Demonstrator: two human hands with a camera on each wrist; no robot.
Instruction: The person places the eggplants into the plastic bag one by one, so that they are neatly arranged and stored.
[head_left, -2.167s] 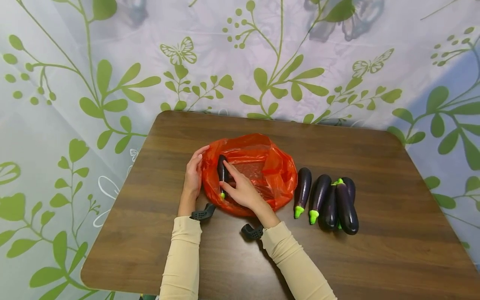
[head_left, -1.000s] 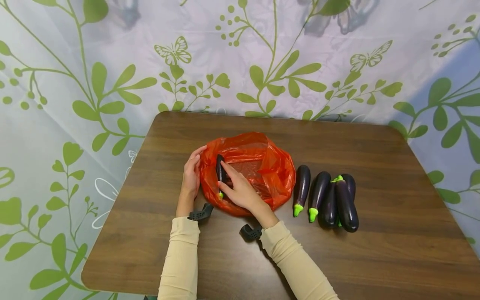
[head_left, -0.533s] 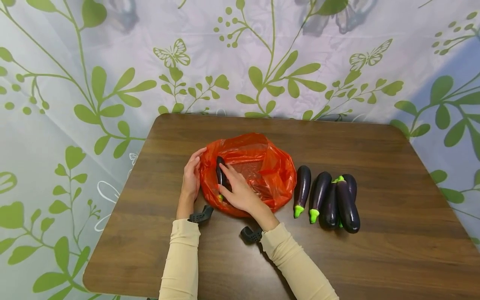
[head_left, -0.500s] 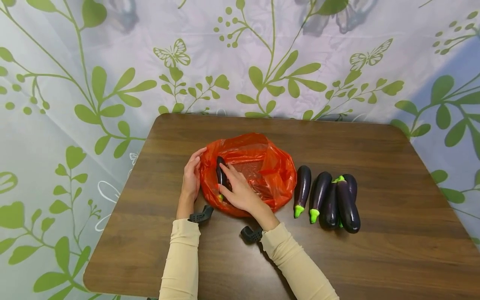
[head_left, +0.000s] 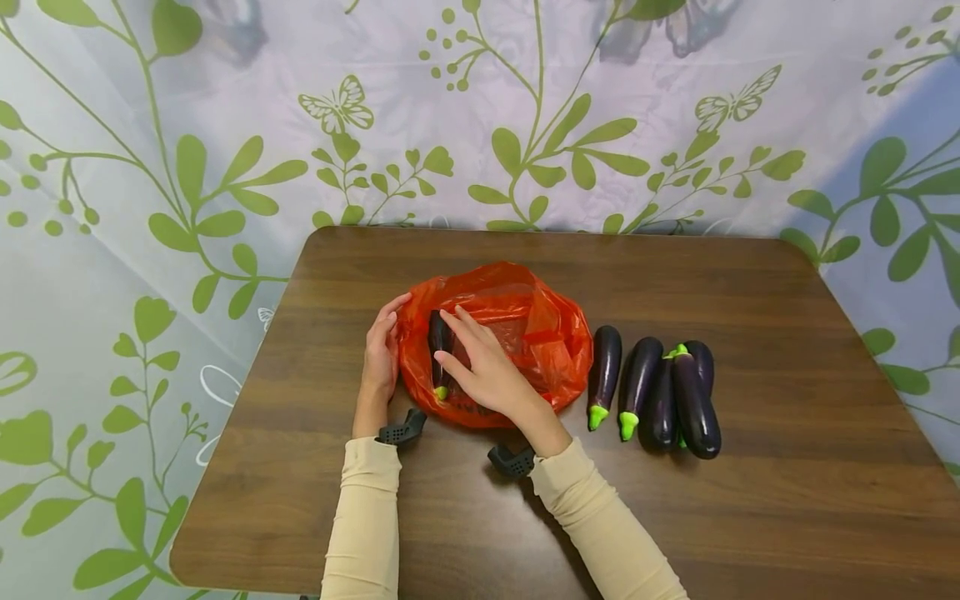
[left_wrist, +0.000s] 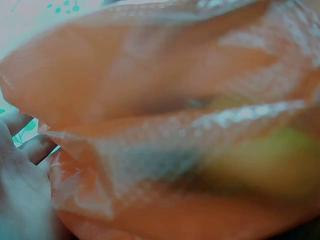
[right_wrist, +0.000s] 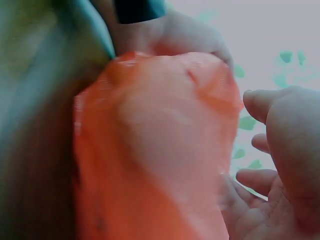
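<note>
A crumpled red plastic bag [head_left: 562, 346] stands wide open at the table's middle. Inside, along its left wall, lies a dark purple eggplant [head_left: 439, 342], its green stem end toward the person. My left hand [head_left: 380, 354] rests against the bag's outer left side, fingers stretched along the film. Over the bag's mouth, my right hand [head_left: 491, 367] has its fingers extended beside the eggplant; whether a fingertip touches it I cannot tell. Through the film in the left wrist view, the stem end [left_wrist: 280, 160] appears as a yellow-green blur. The right wrist view shows the right thumb and fingers spread apart.
Right of the bag lie a single eggplant [head_left: 604, 375], another eggplant [head_left: 639, 387] beside it, and a small overlapping pile of eggplants [head_left: 696, 408]. All rest on a brown wooden table [head_left: 787, 350]. A leaf-patterned cloth [head_left: 465, 150] hangs behind the table.
The right hand has lifted slightly and shifted right, its thumb moving off the eggplant, which stays at the bag's left side. The left hand holds its place. The view has shifted a little.
</note>
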